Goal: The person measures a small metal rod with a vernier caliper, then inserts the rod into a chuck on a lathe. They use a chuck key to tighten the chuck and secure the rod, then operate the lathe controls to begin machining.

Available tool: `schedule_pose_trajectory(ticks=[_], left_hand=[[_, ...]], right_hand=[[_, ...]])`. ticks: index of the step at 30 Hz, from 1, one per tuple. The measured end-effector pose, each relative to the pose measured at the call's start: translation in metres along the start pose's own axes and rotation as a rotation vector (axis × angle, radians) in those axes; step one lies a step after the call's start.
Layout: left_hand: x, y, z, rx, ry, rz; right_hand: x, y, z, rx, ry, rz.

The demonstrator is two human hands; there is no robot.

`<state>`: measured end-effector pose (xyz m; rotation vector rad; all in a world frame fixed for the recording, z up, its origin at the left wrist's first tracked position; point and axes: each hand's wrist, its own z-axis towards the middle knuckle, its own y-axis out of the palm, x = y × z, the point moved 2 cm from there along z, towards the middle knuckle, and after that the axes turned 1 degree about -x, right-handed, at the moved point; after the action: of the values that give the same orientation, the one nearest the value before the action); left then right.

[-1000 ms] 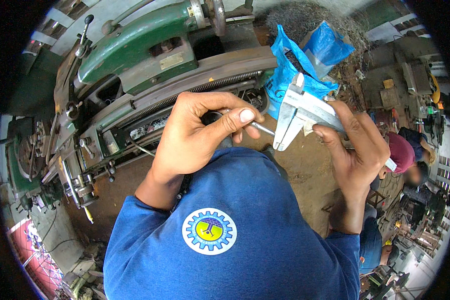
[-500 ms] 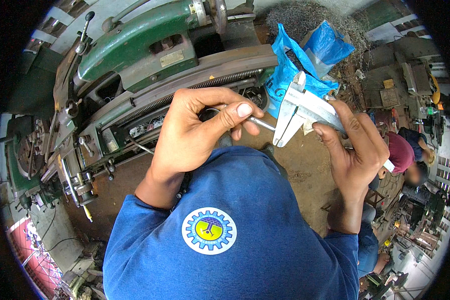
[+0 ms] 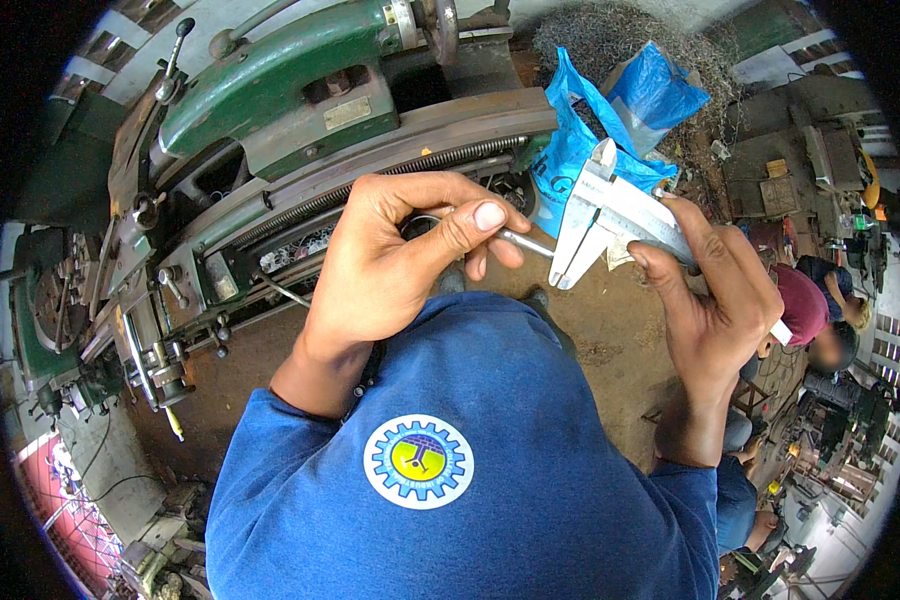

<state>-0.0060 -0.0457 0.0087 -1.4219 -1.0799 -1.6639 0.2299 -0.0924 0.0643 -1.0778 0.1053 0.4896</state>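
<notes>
Near the centre of the frame the left hand (image 3: 395, 265) pinches a thin metal rod (image 3: 526, 241) between thumb and curled fingers, most of the rod hidden inside the grip. At right of centre the right hand (image 3: 715, 300) is wrapped around a steel caliper (image 3: 610, 215), its beam largely covered by the fingers; the jaws meet the rod's tip. Behind, a green lathe (image 3: 270, 110) fills the upper left and a blue plastic bag (image 3: 630, 110) the upper right.

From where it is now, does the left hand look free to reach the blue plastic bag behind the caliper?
Probably not right away: the left hand is pinching a thin metal rod, and the caliper in the right hand sits between it and the blue plastic bag.
</notes>
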Motion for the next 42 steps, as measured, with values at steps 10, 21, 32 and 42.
schedule_pose_trajectory(ticks=[10,21,32,42], left_hand=[[-0.001,0.003,-0.01,-0.039,-0.036,-0.02],[-0.101,-0.041,0.005,-0.017,-0.316,0.021],[-0.108,-0.061,-0.014,0.101,-0.197,0.022],[-0.121,-0.012,-0.013,0.034,-0.277,0.007]], right_hand=[[0.03,0.007,0.021,0.222,0.073,-0.043],[0.193,0.219,-0.142,-0.745,0.541,0.03],[0.211,0.26,-0.451,-0.134,1.914,0.472],[0.208,0.27,-0.377,-0.672,1.063,0.197]])
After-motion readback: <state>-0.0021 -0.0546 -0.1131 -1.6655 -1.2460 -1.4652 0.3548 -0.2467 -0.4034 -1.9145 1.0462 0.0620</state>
